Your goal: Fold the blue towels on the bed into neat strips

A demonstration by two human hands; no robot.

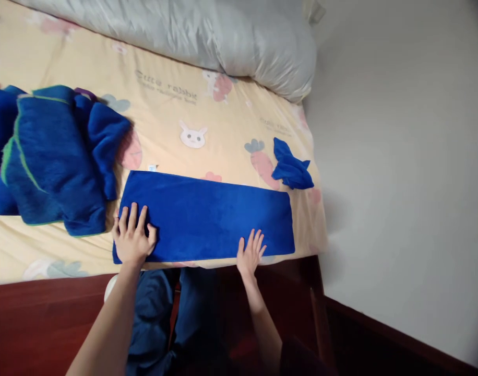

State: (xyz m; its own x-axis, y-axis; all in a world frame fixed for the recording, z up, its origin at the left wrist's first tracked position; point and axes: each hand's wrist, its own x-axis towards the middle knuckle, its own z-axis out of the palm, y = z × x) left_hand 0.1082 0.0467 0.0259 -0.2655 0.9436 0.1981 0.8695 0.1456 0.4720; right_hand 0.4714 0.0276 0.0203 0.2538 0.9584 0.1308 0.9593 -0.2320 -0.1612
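A blue towel (207,219) lies flat in a long rectangle along the front edge of the bed, with a small white tag showing at its far edge. My left hand (133,237) rests on the towel's left end, fingers spread. Over its near edge toward the right, my right hand (251,253) lies with fingers stretched out and a little apart. Neither hand grips anything. A small crumpled blue cloth (293,166) sits beyond the towel's right end.
Several rumpled blue towels (59,162), some edged in green, are heaped at the left. Under everything is a yellow bed sheet (164,125) with rabbit and carrot prints. A grey quilt (239,36) runs along the back. A pale wall (399,156) stands at the right.
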